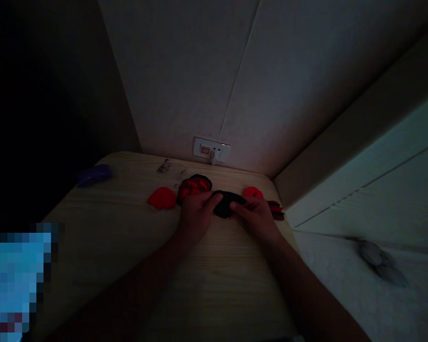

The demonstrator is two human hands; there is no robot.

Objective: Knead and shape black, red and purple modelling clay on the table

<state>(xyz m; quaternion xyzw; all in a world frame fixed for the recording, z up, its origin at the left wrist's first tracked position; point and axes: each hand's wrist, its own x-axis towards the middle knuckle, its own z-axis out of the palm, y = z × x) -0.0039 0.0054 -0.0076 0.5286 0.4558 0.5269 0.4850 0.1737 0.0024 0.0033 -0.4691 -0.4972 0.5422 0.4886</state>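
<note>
The room is dim. My left hand [196,211] and my right hand [258,216] meet at the far middle of a light wooden table [128,247], both with fingers closed on a small black piece of cloth [225,203]. A flat red piece [162,198] lies just left of my left hand. A red and black bundle [194,184] sits behind my left hand. Another red piece [253,192] shows behind my right hand, and a dark red striped piece [276,210] lies to its right at the table's edge.
A white wall socket [211,149] with a plug sits on the wall behind the table. A purple object [93,175] lies at the far left of the table. A white bed surface [342,285] with a grey item [380,263] is on the right.
</note>
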